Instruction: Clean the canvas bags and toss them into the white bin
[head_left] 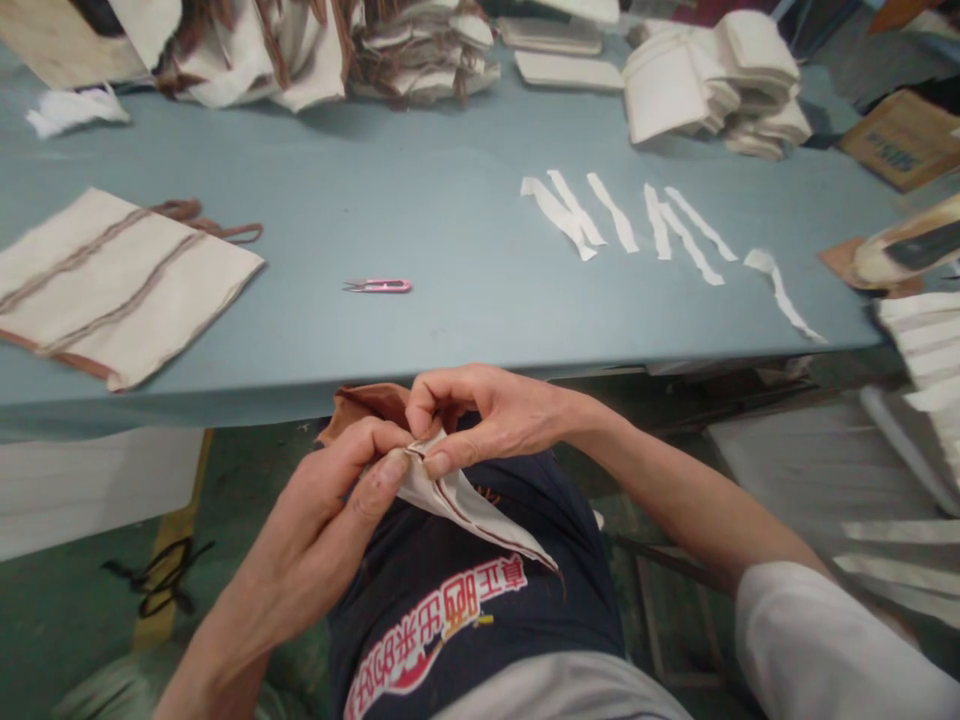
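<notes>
Both hands meet over my lap, just in front of the table edge. Pinched between them is a cream fabric piece (480, 507) with a dark brown seam line, its pointed end hanging to the right over a dark apron. My left hand (337, 500) grips its upper edge between thumb and fingers. Close beside it, my right hand (487, 415) pinches the same edge, its index finger bent. A brown part (375, 402) shows behind the fingers; whether it joins the cream cloth I cannot tell. The exact spot between the fingertips is partly hidden.
Pink-handled thread snips (381, 286) lie on the blue-green table (442, 345). To the left is a cream bag (135, 280) with brown stripes and cords. Several white strips (615, 212) lie at right. Stacked cream pieces (697, 85) and bundled fabric (300, 50) line the back.
</notes>
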